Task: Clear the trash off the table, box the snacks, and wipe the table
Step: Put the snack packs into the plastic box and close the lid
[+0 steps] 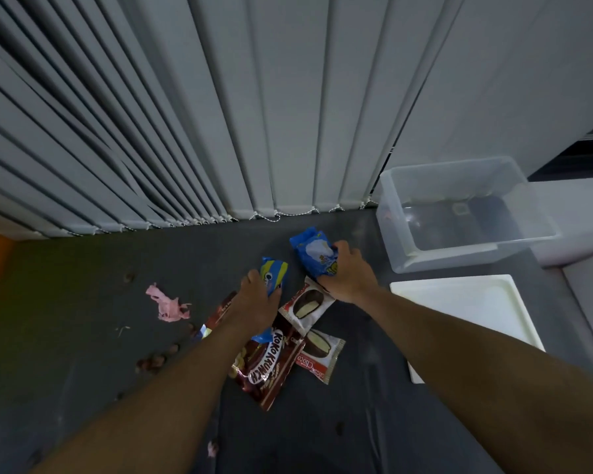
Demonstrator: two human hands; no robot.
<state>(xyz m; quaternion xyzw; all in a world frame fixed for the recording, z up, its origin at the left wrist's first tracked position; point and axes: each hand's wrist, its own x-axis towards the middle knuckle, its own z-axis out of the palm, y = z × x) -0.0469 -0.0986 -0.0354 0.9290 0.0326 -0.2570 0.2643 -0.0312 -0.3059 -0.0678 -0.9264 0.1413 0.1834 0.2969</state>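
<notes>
Head view only.

- Left hand [257, 297]: fingers [253, 276] clamped round the lower end of a blue-yellow Oreo packet [275, 272], mid-table [83, 336].
- Right hand [349, 277]: fingers [339, 248] curled over the right edge of a blue snack packet [313, 255], just beyond and right of the Oreo one. Can't tell if either packet is lifted off the surface.
- Rest of the snack pile is near the wrists: Koko Krunch bag [267, 366], two white choco-pie packets [307, 304] and [319, 357], and a brown packet [220, 313] partly under the left wrist.
- Clear plastic box [396, 254] stands at the far right of the table, well apart from both hands. White lid [459, 313] lies flat just in front of it.
- Trash on the table: pink torn wrapper [168, 304] left of the pile, a small pink scrap [213, 448] near the front edge, brown crumbs [154, 362] scattered left of the left forearm.
- Grey vertical blinds [220, 114] behind.
</notes>
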